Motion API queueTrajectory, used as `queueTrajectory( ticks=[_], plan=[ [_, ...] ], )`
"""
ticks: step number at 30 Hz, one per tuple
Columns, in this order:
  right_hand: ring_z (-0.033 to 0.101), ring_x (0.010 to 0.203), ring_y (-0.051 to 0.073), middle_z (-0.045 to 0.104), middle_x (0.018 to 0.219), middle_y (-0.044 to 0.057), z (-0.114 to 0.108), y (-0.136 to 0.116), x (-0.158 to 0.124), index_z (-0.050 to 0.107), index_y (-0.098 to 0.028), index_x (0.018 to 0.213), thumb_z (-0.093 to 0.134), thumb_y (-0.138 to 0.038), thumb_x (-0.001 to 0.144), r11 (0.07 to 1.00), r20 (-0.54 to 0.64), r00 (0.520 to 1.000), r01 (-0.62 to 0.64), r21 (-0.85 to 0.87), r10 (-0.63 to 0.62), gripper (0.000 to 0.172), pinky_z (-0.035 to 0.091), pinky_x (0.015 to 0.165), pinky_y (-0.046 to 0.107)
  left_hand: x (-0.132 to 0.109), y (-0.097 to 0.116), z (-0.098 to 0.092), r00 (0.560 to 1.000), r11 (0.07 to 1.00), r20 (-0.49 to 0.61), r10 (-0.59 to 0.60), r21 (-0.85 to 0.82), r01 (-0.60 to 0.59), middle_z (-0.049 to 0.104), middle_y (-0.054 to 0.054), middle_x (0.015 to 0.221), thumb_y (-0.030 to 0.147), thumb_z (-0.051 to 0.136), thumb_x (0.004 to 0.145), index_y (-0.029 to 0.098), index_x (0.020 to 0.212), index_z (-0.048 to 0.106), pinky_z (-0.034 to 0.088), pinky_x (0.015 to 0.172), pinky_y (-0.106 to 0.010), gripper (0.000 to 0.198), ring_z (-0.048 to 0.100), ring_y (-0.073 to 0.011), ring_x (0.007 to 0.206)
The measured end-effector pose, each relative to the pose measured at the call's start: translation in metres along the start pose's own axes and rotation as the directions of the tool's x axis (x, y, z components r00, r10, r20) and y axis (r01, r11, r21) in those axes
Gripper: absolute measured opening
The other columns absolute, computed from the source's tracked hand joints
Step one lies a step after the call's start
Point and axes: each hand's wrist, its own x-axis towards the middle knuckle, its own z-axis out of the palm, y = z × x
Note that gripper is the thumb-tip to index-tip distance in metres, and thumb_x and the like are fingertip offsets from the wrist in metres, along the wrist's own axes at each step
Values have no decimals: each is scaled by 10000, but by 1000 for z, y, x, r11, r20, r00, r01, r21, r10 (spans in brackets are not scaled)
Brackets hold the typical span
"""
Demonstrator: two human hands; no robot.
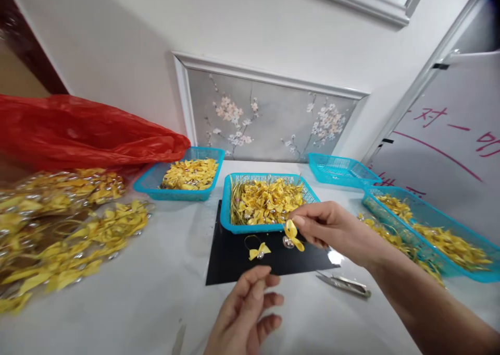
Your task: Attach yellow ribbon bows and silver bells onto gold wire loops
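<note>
My right hand [332, 230] pinches a small yellow ribbon bow [292, 234] with a little bell under it, just in front of the middle blue basket [228, 220] full of yellow bows. A second yellow bow [259, 252] with a thin loop lies on the black mat [234, 261]. My left hand [246, 313] hovers low over the mat's near edge, fingers loosely curled and apart, holding nothing.
Small metal snips [346, 284] lie right of the mat. Blue baskets stand at back left [156, 180], back right [339, 170] and far right [429, 217]. Bagged yellow bows [66, 230] pile on the left under a red plastic bag [78, 131]. A whiteboard [457, 151] leans at the right.
</note>
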Motion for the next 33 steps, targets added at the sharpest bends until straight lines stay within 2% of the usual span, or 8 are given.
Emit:
queueTrajectory(
  ticks=[2,5,11,16,20,25,30,33],
  plan=[
    [296,444,67,393,503,-66,13,-3,-11,552,-173,668,516,-496,914,974,64,997,-48,222,35,407,227,415,210,-10,1,8,989,989,-33,145,39,-143,725,-65,1016,469,824,623,255,922,757,503,696,-273,373,638,-197,861],
    [320,452,60,432,525,-64,38,-1,-27,624,-166,754,580,-462,898,876,80,995,-87,474,55,333,252,436,205,-26,0,20,958,952,29,286,108,-287,722,-53,971,448,812,652,263,940,759,508,742,-280,347,617,-215,919],
    [437,527,86,521,575,-30,73,17,-62,698,-172,859,599,-441,896,798,-33,995,-59,600,98,289,336,516,227,-45,-6,30,939,913,119,323,223,-342,682,-24,821,393,732,767,212,852,743,489,711,-239,200,578,-152,766],
    [371,470,75,511,534,-37,76,29,-79,714,-161,931,632,-470,852,781,-32,980,-137,610,197,329,277,465,219,-57,-11,40,964,931,167,206,270,-246,671,-32,756,328,724,785,160,787,699,491,668,-226,170,579,-139,718],
    [426,537,102,597,708,2,76,30,-87,689,-192,1016,641,-475,818,821,-60,974,-149,551,218,349,332,484,225,-62,-17,48,977,960,141,157,210,-185,658,-24,695,295,758,754,148,733,664,484,625,-203,176,561,-107,631],
    [446,612,130,589,850,22,76,31,-102,613,-211,1041,542,-485,884,908,-299,933,-65,413,202,324,379,557,255,-59,-18,50,979,970,58,196,137,-202,622,-5,708,264,752,767,145,704,647,494,645,-189,171,536,-90,640],
    [448,667,146,548,769,5,75,22,-111,596,-190,854,561,-464,876,894,-126,979,-90,439,160,278,373,605,257,-57,-21,51,970,962,28,243,124,-244,629,-6,754,266,740,784,149,718,642,512,720,-209,166,561,-101,701],
    [371,611,122,460,674,-33,77,16,-110,578,-184,773,551,-453,889,879,-131,978,-84,470,164,295,318,564,242,-58,-22,50,971,963,8,239,128,-238,632,-5,749,275,771,753,151,729,647,529,722,-221,177,573,-105,702]
  ],
)
